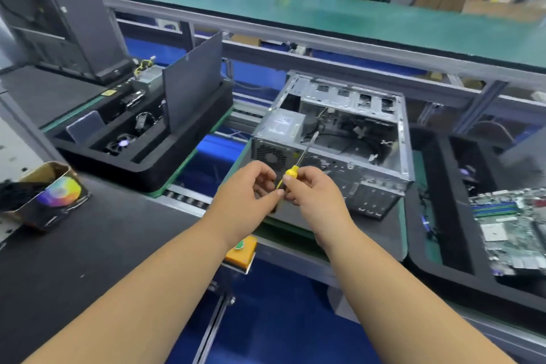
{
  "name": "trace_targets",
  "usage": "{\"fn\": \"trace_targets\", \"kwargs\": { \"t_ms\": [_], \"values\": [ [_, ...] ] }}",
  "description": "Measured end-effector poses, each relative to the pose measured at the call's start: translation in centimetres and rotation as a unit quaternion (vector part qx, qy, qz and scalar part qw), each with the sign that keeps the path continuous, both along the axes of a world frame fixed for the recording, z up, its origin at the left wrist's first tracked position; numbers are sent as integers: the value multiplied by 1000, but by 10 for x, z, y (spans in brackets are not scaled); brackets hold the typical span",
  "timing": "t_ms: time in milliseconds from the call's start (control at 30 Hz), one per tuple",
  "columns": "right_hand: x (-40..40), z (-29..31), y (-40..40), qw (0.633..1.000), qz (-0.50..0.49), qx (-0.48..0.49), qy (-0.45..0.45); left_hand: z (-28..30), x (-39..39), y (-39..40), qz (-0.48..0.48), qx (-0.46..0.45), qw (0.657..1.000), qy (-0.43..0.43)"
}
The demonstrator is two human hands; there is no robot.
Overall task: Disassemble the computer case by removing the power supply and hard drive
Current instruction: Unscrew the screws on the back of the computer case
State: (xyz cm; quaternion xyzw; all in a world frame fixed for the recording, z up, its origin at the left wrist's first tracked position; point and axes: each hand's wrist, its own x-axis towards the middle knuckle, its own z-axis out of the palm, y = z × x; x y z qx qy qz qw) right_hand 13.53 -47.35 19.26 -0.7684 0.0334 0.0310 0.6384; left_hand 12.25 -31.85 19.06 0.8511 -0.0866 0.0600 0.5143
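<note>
Both hands meet before the open computer case [339, 139]. Right hand [313, 195] grips yellow screwdriver [297, 164]; left hand [245, 189] fingers curl, pinching its handle.

Colours on the line

Yellow-handled screwdriver [291, 173]; silver-grey computer case [339, 139]; black foam tray [153, 165]; green motherboard [514, 227]; rainbow colour wheel on the box [59, 192]; teal-green table [325, 15].

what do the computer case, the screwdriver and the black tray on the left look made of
Computer case: bare sheet metal, dull silver-grey, with punched vent holes and folded edges.
Screwdriver: thin shiny shaft, likely steel; yellow handle looks like glossy plastic.
Black tray: matte and thick-walled with rounded corners, probably foam, though moulded plastic is possible.
</note>
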Motion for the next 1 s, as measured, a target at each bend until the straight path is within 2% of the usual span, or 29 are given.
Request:
{"fn": "trace_targets", "kwargs": {
  "t_ms": [267, 533, 600, 767, 867, 1000],
  "values": [
    [18, 10, -106, 995, -99, -4, 7, 0, 26, -63, -20, 24, 1000, -1],
    [30, 6, -177, 994, -86, -65, 6, 1, 47, -107, -15, 63, 997, -37],
    [34, 5, -184, 992, -76, -97, -8, 4, 50, -109, -8, 87, 995, -50],
    [49, 6, -189, 970, -59, -231, -55, 10, 65, -97, 28, 216, 971, -103],
    [57, 5, -187, 955, -58, -281, -76, 10, 79, -85, 47, 253, 961, -104],
    [67, 0, -179, 940, -65, -327, -70, 4, 100, -76, 14, 289, 952, -100]
  ]
}}
